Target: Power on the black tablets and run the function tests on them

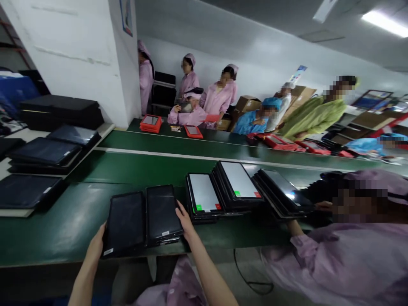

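Note:
Two dark-screened tablets lie side by side at the near edge of the green bench. My left hand (96,242) grips the outer edge of the left tablet (125,223), its fingers mostly hidden by the tablet. On the far side of the pair, my right hand (185,219) is closed on the right edge of the right tablet (163,210), which rests on at least one more tablet. Just right of that hand stand a stack of tablets with a lit white screen (204,191) and a taller stack (240,180), each showing green and red corner marks.
A co-worker in a pink smock (344,255) sits at the right, hands at another tablet stack (283,193). More dark tablets (44,151) are piled at the left, beside a white pillar (79,55). Several people work across the green bench (137,165) near red-cased tablets (151,122).

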A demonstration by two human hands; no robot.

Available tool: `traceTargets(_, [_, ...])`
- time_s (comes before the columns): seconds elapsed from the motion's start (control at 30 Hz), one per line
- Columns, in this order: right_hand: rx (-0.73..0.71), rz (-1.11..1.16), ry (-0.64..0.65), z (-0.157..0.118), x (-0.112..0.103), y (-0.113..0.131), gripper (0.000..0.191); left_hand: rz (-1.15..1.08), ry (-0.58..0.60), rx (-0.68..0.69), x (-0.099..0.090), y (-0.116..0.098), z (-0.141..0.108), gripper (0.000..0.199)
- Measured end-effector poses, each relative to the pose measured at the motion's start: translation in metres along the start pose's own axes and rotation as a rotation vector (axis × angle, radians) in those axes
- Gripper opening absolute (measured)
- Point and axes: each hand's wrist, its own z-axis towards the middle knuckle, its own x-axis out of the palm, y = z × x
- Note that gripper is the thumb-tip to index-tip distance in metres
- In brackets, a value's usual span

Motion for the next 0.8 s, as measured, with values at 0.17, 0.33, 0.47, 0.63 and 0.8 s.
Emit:
traceTargets(0.17, [0.026,-0.039,-0.053,-0.01,0.001,0.002,0.085,-0.258,0.033,-0.122,0.001,-0.01,-0.02,0.073])
traceTargets(0.33, [-0.001,-0.181,-0.02,-0.017,-0.006,0.009,0.087,-0.285,0.078,-0.064,-0.005,-0.029,-0.043,0.078])
traceTargets(0.47, [-0.097,-0.464,0.073,-0.009,-0.012,0.014,0.104,-0.257,0.202,-0.004,-0.016,-0.042,-0.049,0.094])
traceTargets(0.63, [-0.264,-0.718,0.159,0.001,-0.006,0.019,0.115,-0.288,0.272,-0.002,-0.026,-0.053,-0.04,0.1])
traceTargets(0.8, [-0.339,-0.817,0.176,0.01,0.007,0.02,0.117,-0.334,0.177,-0.111,-0.018,-0.056,-0.023,0.085])
